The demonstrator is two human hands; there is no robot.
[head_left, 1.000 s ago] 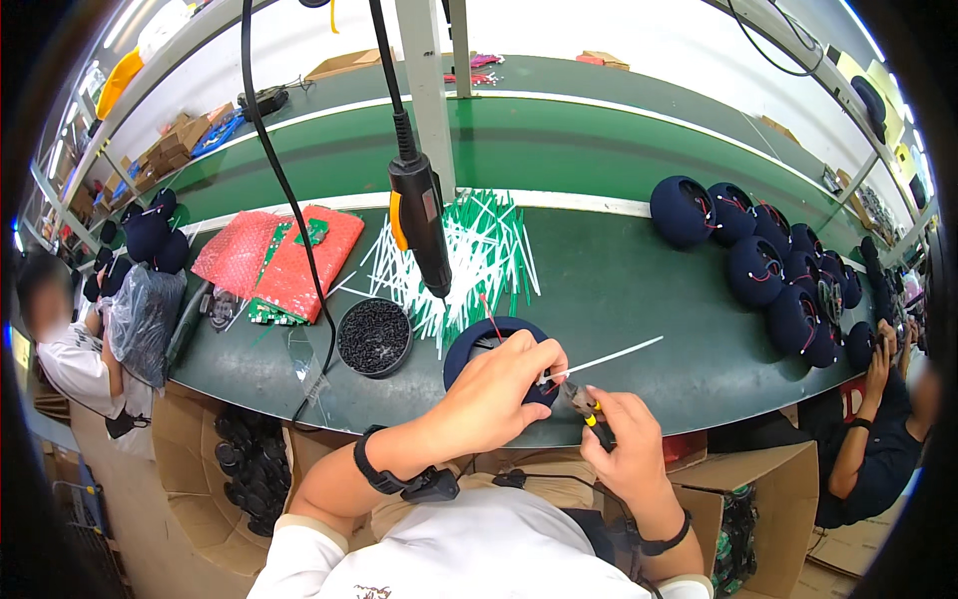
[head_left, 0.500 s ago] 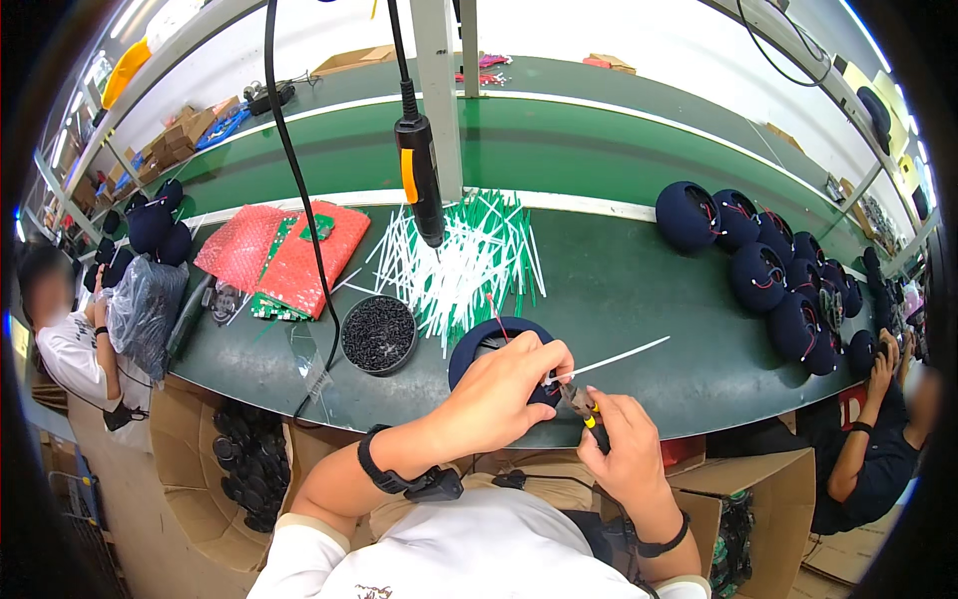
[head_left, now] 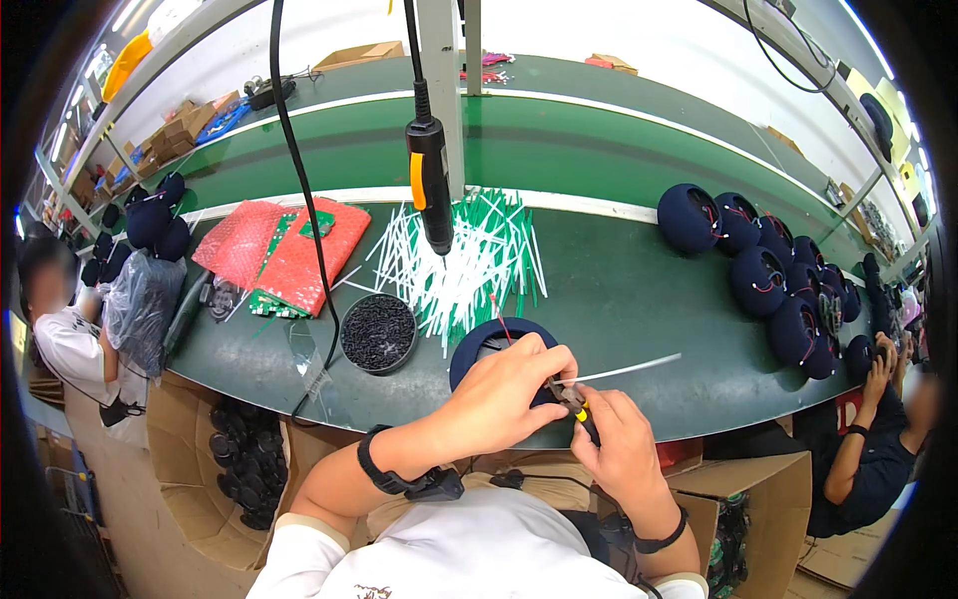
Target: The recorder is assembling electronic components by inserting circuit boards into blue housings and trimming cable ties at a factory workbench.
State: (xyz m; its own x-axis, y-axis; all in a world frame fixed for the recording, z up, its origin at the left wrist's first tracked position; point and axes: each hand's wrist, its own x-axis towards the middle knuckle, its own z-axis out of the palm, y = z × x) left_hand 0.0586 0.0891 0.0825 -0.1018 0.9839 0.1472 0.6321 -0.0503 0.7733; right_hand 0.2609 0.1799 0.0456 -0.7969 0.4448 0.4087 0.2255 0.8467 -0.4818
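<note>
Near the table's front edge sits a dark blue round shell point(head_left: 529, 327), with a thin red wire point(head_left: 501, 317) rising out of it. My left hand point(head_left: 504, 394) lies over it, fingers curled onto its near right side and covering much of the opening. Closed around the black and yellow handles of small cutting pliers point(head_left: 569, 396) is my right hand point(head_left: 621, 439). The plier jaws meet a white cable tie point(head_left: 634, 367) beside my left fingertips; its long tail points right. What the tie loops around is hidden under my fingers.
A pile of white cable ties point(head_left: 454, 265) lies beyond the shell, under a hanging electric screwdriver point(head_left: 429, 185). Left are a round tub of black screws point(head_left: 378, 334) and pink bubble-wrap bags point(head_left: 319, 255). Several dark blue shells point(head_left: 689, 218) stand right. Co-workers sit both sides.
My right hand and the pliers have shifted slightly left, closer to my left fingers. The tie's tail has moved right and lies flatter. The hanging screwdriver has swung a little right.
</note>
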